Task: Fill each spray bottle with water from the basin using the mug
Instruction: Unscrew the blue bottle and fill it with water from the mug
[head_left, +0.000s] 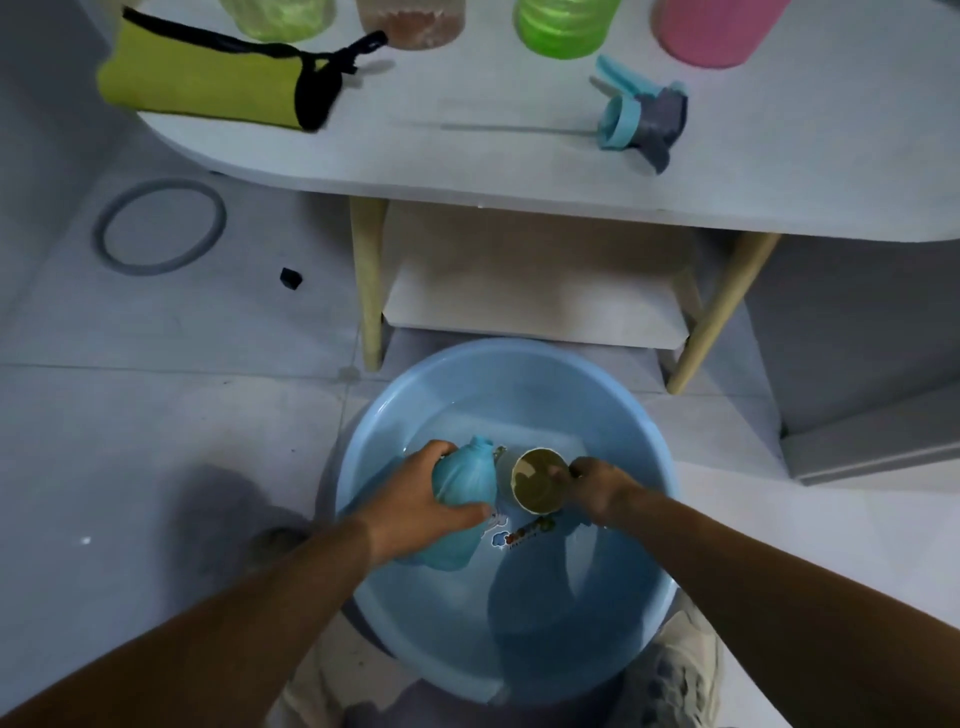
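Observation:
A light blue basin (519, 358) with water stands on the floor below me. My left hand (415, 493) grips a blue spray bottle (465, 475) without its head, held over the basin with its neck pointing away from me. My right hand (597, 486) holds a mug (537, 480) by its handle side, right beside the bottle's neck, tilted so its mouth faces me. The bottle's blue and grey spray head (641, 117) lies on the white table (519, 171) with its thin tube stretched to the left.
At the table's back edge stand two green bottles (563, 26), a brownish container (410, 23) and a pink bottle (711, 31). A yellow-green pouch (202, 83) lies at the left. A grey ring (158, 226) and a small black piece (291, 277) lie on the tiled floor.

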